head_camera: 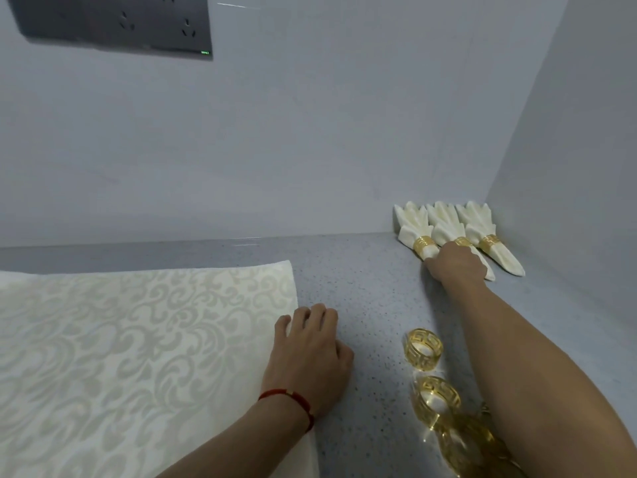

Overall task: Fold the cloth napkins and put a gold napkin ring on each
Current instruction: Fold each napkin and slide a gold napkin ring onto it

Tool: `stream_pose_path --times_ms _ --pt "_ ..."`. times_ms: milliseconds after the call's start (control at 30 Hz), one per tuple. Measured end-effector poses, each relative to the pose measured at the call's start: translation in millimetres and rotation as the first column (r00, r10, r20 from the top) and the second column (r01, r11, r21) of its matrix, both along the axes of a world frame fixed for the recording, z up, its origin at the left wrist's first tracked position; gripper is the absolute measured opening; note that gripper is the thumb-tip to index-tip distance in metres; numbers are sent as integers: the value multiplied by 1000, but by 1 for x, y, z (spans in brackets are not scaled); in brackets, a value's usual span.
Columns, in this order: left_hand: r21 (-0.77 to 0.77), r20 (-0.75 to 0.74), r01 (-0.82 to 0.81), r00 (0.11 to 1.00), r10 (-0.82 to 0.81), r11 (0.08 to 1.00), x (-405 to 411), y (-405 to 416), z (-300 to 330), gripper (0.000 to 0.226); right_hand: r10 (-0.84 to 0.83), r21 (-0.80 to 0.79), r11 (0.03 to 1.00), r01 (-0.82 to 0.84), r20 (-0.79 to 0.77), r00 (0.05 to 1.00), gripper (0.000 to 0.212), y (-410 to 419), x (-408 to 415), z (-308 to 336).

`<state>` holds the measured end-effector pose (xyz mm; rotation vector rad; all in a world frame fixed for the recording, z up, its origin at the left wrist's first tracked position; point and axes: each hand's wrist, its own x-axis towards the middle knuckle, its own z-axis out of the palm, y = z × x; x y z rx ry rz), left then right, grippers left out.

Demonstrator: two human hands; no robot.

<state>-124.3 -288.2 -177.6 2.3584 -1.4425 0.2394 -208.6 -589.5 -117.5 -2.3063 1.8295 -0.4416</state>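
A cream patterned cloth napkin (138, 346) lies flat on the grey counter at the left. My left hand (310, 353), with a red string on the wrist, rests curled on the napkin's right edge. Three folded white napkins with gold rings stand in a row in the far right corner: the left one (412, 224), the middle one (446, 225) and the right one (496, 246). My right hand (456, 263) reaches over the lower end of the middle folded napkin and hides it. Loose gold napkin rings (423, 348) (436, 398) lie near my right forearm.
The speckled grey counter (362, 288) meets a grey back wall and a side wall at the right. A dark socket panel (113, 24) sits high on the back wall. More gold rings (472, 439) lie at the lower right, partly under my arm.
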Motion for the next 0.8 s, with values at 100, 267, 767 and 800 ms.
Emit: stream_pose_path --times_ms 100,267,767,800 --pt "-17 -20 1 1000 -2 1000 1 0 1 33 -6 8 1000 6 -34 999 35 1 1 2" --pt "-13 -113 30 993 -32 999 5 1 4 22 33 -50 998 -37 -71 997 52 22 -3 12" --pt "-306 -641 -120 759 -111 945 15 58 85 30 865 59 498 -865 31 501 12 334 -81 36" --pt "-268 -607 -64 786 -117 961 10 75 89 32 896 112 436 -893 42 443 15 354 -83 35"
